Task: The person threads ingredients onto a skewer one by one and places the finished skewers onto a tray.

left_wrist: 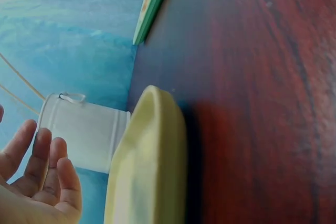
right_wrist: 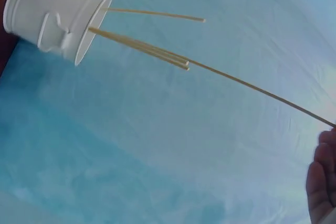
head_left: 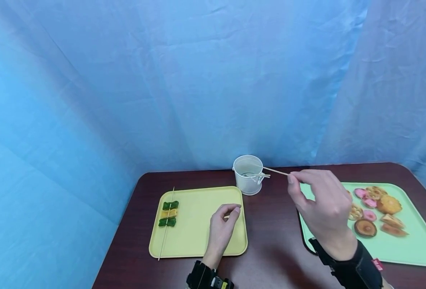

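Between thumb and fingertips, my right hand (head_left: 323, 204) pinches the end of a thin wooden skewer (head_left: 276, 171). The skewer slants up out of a small white bucket (head_left: 247, 184) at the back of the table; its other end overlaps the bucket's rim in the right wrist view. Several more skewers (right_wrist: 142, 46) lean in that bucket. My left hand (head_left: 222, 228) is over the right part of a yellow tray (head_left: 205, 200), fingers loosely bent and nothing in them. At the tray's left lies a skewer (head_left: 163, 239) threaded with two green pieces (head_left: 167, 222) and a yellow piece (head_left: 169, 213).
On the right a light green tray (head_left: 408, 253) carries a mushroom slice (head_left: 365, 228), pink pieces (head_left: 369, 215) and several brown and yellow food pieces (head_left: 389, 204); my right hand hides part of it. A blue curtain (head_left: 213, 88) hangs behind the dark table (head_left: 260, 249).
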Tool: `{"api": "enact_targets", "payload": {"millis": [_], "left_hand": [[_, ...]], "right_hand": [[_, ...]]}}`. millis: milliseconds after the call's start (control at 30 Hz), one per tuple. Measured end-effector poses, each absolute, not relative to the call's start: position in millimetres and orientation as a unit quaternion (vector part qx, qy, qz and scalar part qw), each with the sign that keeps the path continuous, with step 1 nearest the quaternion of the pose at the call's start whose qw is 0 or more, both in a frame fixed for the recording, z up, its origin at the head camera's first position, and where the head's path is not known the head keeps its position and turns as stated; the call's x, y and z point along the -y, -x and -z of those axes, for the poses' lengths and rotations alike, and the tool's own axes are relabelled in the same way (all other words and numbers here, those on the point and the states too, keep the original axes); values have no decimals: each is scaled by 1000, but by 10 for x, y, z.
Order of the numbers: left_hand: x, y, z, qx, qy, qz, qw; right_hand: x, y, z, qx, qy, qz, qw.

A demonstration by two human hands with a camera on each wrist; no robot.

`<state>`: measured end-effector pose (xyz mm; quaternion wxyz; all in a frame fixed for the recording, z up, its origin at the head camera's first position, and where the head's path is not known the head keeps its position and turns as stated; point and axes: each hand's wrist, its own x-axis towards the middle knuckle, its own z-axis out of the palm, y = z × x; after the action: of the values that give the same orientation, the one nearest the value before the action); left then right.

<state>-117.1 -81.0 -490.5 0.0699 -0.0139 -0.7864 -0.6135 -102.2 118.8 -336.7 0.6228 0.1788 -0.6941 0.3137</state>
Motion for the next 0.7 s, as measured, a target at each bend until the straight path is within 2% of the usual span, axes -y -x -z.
{"api": "enact_targets", "payload": {"millis": [100, 200, 467, 700], "left_hand": [[797, 1183, 4844, 772, 30, 632, 56], [781, 1204, 4752, 737, 60, 672, 42], [730, 1205, 4492, 539, 143, 830, 0], [671, 1170, 4439, 417, 169, 893, -26]], "right_hand": [[-1194, 1022, 3371, 651, -170, -395, 625], [-1215, 1007, 3422, 622, -164, -494, 585], [-1273, 951, 3758, 561, -97, -727, 384], [-1209, 994, 3977, 491, 63, -841, 217]]}}
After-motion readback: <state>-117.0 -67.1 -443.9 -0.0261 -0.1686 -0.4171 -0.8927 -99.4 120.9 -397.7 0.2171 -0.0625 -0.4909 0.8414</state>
